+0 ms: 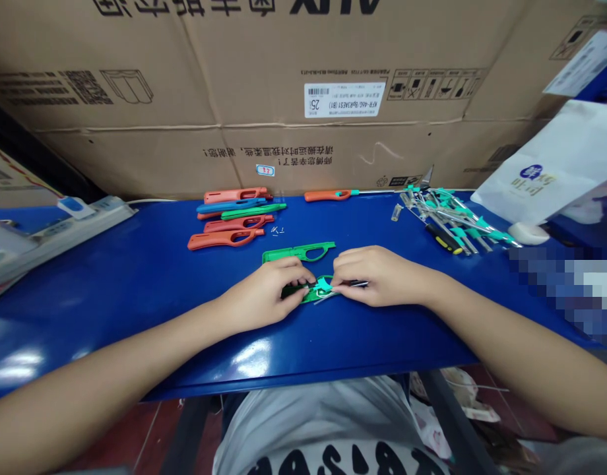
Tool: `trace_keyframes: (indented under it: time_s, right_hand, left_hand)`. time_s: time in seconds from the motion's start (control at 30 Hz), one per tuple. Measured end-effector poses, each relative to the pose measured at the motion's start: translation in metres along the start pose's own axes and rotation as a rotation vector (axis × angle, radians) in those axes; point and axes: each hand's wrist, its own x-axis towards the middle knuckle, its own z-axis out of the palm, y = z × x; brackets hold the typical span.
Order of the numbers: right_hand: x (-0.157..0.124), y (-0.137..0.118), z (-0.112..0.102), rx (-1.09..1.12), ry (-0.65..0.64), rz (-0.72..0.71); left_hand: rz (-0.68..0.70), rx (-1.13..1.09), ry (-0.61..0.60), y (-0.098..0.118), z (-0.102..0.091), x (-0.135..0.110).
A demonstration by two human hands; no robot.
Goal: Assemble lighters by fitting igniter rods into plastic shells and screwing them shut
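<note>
A green lighter shell half (311, 296) lies on the blue table between my hands. My left hand (278, 290) is closed on its left end, with a dark part showing by the fingertips. My right hand (367, 276) pinches a thin metal tube at the shell's right side, its fingertips touching a teal trigger piece (324, 285). A thin whitish wire runs below the trigger. Just beyond my hands rests a second green shell half (298, 253), untouched. My fingers hide much of the shell's inside.
Several orange, blue and green lighter shells (234, 223) lie back left. An assembled orange lighter (328, 195) is at the back. Metal tubes with teal triggers (456, 214) and a black-yellow screwdriver (443, 239) pile up at right, near a white bag (551, 165). A cardboard box (264, 145) stands behind; a power strip (61, 231) lies left.
</note>
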Motion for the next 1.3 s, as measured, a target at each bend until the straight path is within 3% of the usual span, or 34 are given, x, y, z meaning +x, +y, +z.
trace_keyframes:
  time_s: [0.43,0.8,1.3]
  right_hand:
    - [0.001,-0.005,-0.002,-0.007,-0.073,0.079]
    - [0.001,-0.005,-0.002,-0.089,-0.094,0.042]
    - [-0.001,-0.011,-0.005,-0.136,-0.154,0.050]
  left_hand:
    - [0.003,0.006,-0.039,0.003,0.000,0.002]
    - [0.010,0.017,-0.035,0.002,0.001,0.001]
    - [-0.106,-0.033,-0.012,0.009,0.003,-0.001]
